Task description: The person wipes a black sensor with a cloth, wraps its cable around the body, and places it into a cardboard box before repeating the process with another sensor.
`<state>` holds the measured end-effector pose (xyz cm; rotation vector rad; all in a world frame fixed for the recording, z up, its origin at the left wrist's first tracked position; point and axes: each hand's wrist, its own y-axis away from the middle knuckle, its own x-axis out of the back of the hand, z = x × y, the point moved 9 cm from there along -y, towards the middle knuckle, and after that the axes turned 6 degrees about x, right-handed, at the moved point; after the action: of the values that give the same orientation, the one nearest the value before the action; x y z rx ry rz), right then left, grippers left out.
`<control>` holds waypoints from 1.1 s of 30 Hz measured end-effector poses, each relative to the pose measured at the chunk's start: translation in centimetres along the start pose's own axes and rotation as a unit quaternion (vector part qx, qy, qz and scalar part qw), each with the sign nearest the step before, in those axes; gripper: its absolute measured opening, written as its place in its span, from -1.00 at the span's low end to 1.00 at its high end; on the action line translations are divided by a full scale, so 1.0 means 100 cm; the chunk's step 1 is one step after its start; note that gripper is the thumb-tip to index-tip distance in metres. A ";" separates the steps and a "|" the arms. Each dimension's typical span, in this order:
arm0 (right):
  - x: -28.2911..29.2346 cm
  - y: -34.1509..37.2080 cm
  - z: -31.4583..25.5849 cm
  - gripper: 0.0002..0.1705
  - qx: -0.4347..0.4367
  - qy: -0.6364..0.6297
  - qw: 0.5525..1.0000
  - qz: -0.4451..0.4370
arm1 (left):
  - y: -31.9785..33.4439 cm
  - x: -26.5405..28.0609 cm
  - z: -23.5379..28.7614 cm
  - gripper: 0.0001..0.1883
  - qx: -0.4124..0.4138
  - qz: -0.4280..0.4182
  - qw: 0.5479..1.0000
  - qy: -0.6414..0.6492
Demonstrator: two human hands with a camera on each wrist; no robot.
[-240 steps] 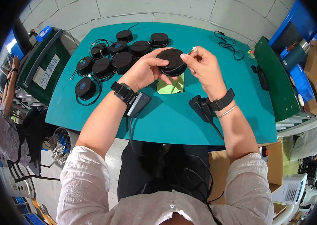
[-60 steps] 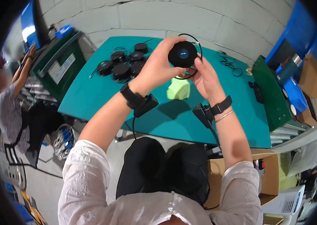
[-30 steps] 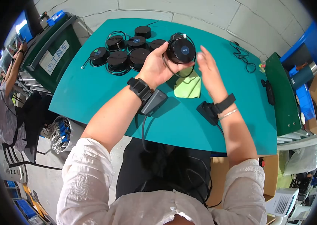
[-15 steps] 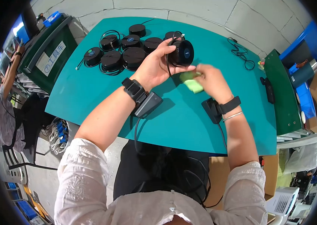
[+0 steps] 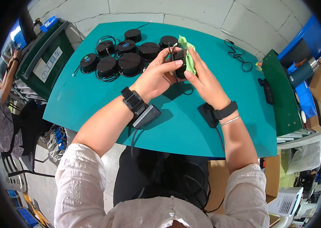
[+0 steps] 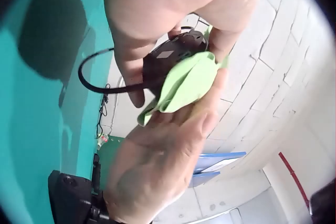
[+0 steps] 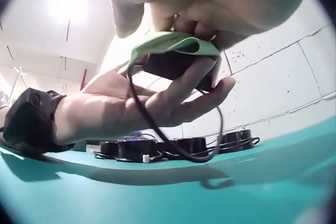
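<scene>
one green table [image 5: 179,129], far edge along a block wall [image 5: 198,15], near edge at the person's lap; a broad stretch of tabletop runs from below the hands to the near and right edges. one green cart [image 5: 63,62], beside the left edge. one green panel [image 5: 284,104], beside the right edge. one cardboard box [image 5: 219,178], below the near right edge.

two hands, raised over the table, facing each other. left hand [image 5: 156,78]: fingers and thumb curled round a held black disc [image 5: 180,55]. right hand [image 5: 208,83]: fingers extended, pressed flat to the cloth, thumb spread apart from them.

eight round black cases [image 5: 129,64], grouped towards the far left, the nearest of them close behind the left hand. one held black disc, up on edge between the palms, off the tabletop. one light green cloth [image 5: 189,64], folded, between that disc and the right fingers. one black cord [image 5: 240,56], tangled, far right, well apart from both hands. one thin cable [image 7: 144,113], looped, hanging from the held disc.
</scene>
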<state>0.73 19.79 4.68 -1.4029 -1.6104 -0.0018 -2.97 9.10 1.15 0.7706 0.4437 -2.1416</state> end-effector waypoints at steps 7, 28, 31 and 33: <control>-0.017 -0.002 -0.051 -0.15 0.140 -0.015 0.986 -0.090 | 0.001 0.015 0.018 -0.56 -0.021 0.052 0.998 0.017; 0.003 -0.004 0.017 -0.36 -0.013 -0.246 0.967 0.065 | -0.005 0.000 0.005 -0.29 -0.019 -0.069 0.983 -0.168; 0.015 -0.004 0.012 -0.39 0.001 -0.202 0.978 0.058 | -0.002 -0.006 0.011 -0.20 -0.048 -0.044 0.967 -0.246; 0.020 -0.003 0.009 -0.41 0.008 -0.202 0.977 0.070 | -0.007 -0.001 0.012 -0.14 -0.040 -0.036 0.967 -0.251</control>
<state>0.14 21.67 5.61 -1.5721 -1.8265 0.4016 -3.88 8.95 2.16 0.1502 0.2869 -2.2681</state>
